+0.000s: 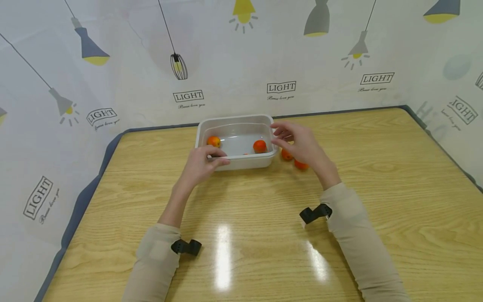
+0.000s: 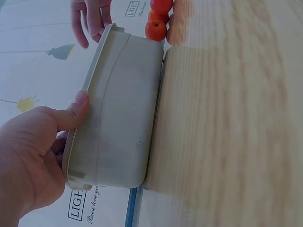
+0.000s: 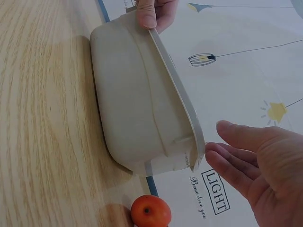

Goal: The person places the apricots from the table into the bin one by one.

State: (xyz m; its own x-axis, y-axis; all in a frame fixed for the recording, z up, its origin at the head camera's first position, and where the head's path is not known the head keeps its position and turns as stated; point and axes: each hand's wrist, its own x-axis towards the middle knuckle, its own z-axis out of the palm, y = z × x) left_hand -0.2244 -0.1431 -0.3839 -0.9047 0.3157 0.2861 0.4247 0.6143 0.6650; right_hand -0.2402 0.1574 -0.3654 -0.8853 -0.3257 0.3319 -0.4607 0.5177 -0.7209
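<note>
A white plastic basin (image 1: 249,162) stands at the back of the table. My left hand (image 1: 201,165) grips its near rim at the left, the thumb (image 2: 78,109) outside and the other fingers over the edge. At the right end my right hand (image 1: 302,144) is held with loosely bent fingers and nothing between thumb and fingers; its fingertips are close to the rim, and contact is unclear. Inside lie an orange-yellow fruit (image 1: 214,141) and a red-orange round fruit (image 1: 260,146), plus a red sliver mostly hidden by the front wall.
Beside the basin's right end, partly under my right hand, more red-orange fruits lie on the wooden table (image 1: 249,209): one fruit (image 1: 286,154) and a nearer fruit (image 1: 301,164). The left wrist view shows a third there. A lamp-patterned wall covering (image 1: 234,54) rises behind the table.
</note>
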